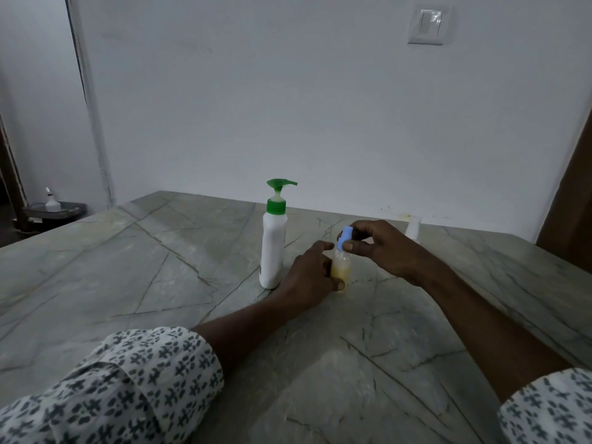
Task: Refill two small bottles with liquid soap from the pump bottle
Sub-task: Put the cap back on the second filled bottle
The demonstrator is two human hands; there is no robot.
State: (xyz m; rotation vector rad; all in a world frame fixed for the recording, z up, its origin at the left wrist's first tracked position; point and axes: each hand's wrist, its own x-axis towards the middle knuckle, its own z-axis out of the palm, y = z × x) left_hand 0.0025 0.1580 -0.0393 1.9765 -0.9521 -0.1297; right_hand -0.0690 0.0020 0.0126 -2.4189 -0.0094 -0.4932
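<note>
A white pump bottle (272,248) with a green pump head stands upright on the marble table (160,267). Just right of it stands a small clear bottle (341,265), partly filled with yellow soap. My left hand (309,274) grips this small bottle around its lower body. My right hand (381,246) pinches the blue cap (345,239) at the small bottle's top. A second small pale bottle (413,230) stands farther back by the wall, partly hidden behind my right hand.
The table runs up to a white wall with a light switch (427,25). A low dark stand with a small white bottle (53,203) sits beyond the table's left edge. A brown door edge (570,193) is at the right.
</note>
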